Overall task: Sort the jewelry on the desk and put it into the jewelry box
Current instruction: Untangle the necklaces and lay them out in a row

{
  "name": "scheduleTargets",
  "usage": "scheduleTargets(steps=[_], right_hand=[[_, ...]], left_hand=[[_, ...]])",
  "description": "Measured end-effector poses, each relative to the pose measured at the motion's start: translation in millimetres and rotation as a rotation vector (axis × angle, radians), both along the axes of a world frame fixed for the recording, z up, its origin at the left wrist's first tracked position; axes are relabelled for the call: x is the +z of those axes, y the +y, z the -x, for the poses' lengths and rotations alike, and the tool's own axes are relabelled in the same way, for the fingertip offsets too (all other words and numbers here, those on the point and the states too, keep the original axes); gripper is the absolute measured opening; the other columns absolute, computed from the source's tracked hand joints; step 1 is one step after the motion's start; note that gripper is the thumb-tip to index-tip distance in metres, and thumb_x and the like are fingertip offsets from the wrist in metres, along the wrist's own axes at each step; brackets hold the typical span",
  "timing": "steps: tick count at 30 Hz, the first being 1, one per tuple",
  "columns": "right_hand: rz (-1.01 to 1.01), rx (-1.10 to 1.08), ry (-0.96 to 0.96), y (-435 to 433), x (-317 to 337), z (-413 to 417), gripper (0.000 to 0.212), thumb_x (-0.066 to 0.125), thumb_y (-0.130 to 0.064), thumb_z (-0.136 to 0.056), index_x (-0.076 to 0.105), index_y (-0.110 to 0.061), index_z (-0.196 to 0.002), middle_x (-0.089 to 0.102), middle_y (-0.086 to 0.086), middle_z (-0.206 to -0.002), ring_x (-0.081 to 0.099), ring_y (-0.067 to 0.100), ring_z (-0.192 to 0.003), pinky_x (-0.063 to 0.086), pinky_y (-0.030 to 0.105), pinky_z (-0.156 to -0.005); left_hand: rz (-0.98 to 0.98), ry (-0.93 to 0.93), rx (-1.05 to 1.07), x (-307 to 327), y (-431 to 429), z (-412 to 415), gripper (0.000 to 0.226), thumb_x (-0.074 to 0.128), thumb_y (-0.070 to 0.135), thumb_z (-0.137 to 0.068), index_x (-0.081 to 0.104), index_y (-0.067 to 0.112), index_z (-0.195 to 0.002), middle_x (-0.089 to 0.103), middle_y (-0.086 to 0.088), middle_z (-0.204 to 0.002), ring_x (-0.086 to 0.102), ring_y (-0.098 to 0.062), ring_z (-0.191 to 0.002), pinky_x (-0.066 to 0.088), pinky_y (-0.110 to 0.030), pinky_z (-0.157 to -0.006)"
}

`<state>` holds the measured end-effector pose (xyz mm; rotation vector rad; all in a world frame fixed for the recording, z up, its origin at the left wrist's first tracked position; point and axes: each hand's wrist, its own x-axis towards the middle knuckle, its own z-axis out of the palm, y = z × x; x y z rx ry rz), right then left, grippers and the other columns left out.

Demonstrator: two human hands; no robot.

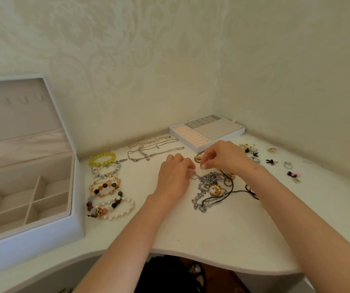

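A tangled heap of silver chains and black cords [209, 187] is seen mid-way along the white worktop [191, 229], and a fine strand at its left edge is pinched in the grip of the left hand [176, 176]. The right hand [222, 157] is held just above the heap, its grip pressed thumb to fingertip; whether anything is held cannot be told. The open white jewelry box [49, 229] is set far left, with a row of beaded bracelets [106, 187] laid between

Home dressing corner: patterned wallpaper [127, 49], white curved desk [212, 231], open jewelry box [32, 246].
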<state>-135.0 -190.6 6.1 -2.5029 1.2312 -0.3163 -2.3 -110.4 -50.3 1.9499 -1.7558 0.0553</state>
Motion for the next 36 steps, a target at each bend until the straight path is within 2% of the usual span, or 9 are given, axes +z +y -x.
scheduleTargets(steps=[3,5,9,15,23,28,31,34,36], right_hand=[[-0.042,0.022,0.007,4.7,-10.6,-1.2,0.011,0.075,-0.038,-0.075,0.067,-0.033,-0.081,0.05,-0.017,-0.079,0.05,0.004,-0.079,0.04,0.024,-0.069],[-0.018,0.041,0.004,7.3,-17.2,-5.1,0.014,0.075,-0.038,-0.075,0.065,-0.032,-0.082,0.051,-0.016,-0.076,0.053,0.006,-0.077,0.039,0.024,-0.064],[0.087,0.065,0.024,11.6,-21.1,-7.3,0.011,0.074,-0.035,-0.078,0.066,-0.029,-0.084,0.053,-0.014,-0.078,0.053,0.01,-0.077,0.037,0.025,-0.066],[0.265,0.107,0.103,18.8,-23.5,-12.0,0.011,0.065,-0.03,-0.086,0.069,-0.021,-0.092,0.066,-0.002,-0.106,0.059,0.018,-0.099,0.034,0.026,-0.07],[0.232,0.102,0.088,21.3,-20.6,-2.3,0.011,0.058,-0.025,-0.09,0.068,-0.023,-0.094,0.064,-0.008,-0.099,0.059,0.014,-0.091,0.042,0.028,-0.072],[0.185,0.117,0.079,18.9,-22.4,-2.8,0.01,0.059,-0.024,-0.088,0.068,-0.022,-0.091,0.065,-0.008,-0.094,0.06,0.015,-0.088,0.046,0.03,-0.074],[-0.032,0.095,-0.155,12.6,-22.3,2.6,0.004,0.063,-0.022,-0.087,0.066,-0.022,-0.086,0.063,-0.011,-0.084,0.06,0.01,-0.081,0.048,0.026,-0.075],[-0.295,0.119,-0.495,9.9,-17.6,7.4,0.004,0.065,-0.017,-0.088,0.064,-0.016,-0.084,0.068,-0.006,-0.079,0.062,0.001,-0.073,0.046,0.018,-0.073],[-0.359,0.161,-0.598,9.2,-15.8,8.0,0.005,0.064,-0.014,-0.089,0.062,-0.014,-0.084,0.071,0.001,-0.078,0.065,0.006,-0.071,0.05,0.021,-0.072]], left_hand=[[0.012,0.049,0.01,-8.3,-1.3,-0.7,0.021,0.053,0.028,-0.093,0.059,0.019,-0.111,0.051,0.0,-0.109,0.043,-0.018,-0.105,0.034,-0.027,-0.082],[0.001,0.182,-0.007,-8.7,1.1,-2.2,0.022,0.06,0.031,-0.089,0.06,0.018,-0.107,0.052,0.001,-0.104,0.045,-0.017,-0.101,0.038,-0.03,-0.085],[-0.022,0.407,-0.073,-7.5,8.7,-7.5,0.041,0.068,0.014,-0.083,0.053,0.018,-0.12,0.053,0.001,-0.114,0.05,-0.015,-0.107,0.039,-0.027,-0.093],[-0.126,0.385,-0.116,-3.8,13.3,-8.0,0.07,0.073,0.022,-0.078,0.037,0.02,-0.138,0.036,-0.001,-0.134,0.036,-0.017,-0.125,0.03,-0.035,-0.107],[-0.262,0.38,-0.185,-1.0,19.1,-10.2,0.093,0.082,0.038,-0.065,0.029,0.028,-0.142,0.027,0.006,-0.139,0.025,-0.013,-0.13,0.023,-0.036,-0.113],[-0.092,0.568,-0.128,0.3,18.5,-5.8,0.068,0.074,0.037,-0.075,0.042,0.024,-0.133,0.039,0.005,-0.132,0.041,-0.006,-0.116,0.034,-0.022,-0.098],[0.076,0.526,-0.015,-0.4,17.2,-7.2,0.045,0.067,0.032,-0.083,0.052,0.018,-0.123,0.052,0.002,-0.123,0.051,-0.008,-0.102,0.041,-0.021,-0.085],[0.07,0.541,-0.051,1.1,17.2,-5.8,0.043,0.066,0.028,-0.085,0.052,0.019,-0.124,0.058,0.007,-0.117,0.053,-0.007,-0.103,0.043,-0.025,-0.088],[0.037,0.595,-0.107,4.0,18.3,-2.0,0.04,0.065,0.022,-0.086,0.052,0.02,-0.125,0.061,0.012,-0.107,0.054,-0.005,-0.105,0.041,-0.024,-0.09]])
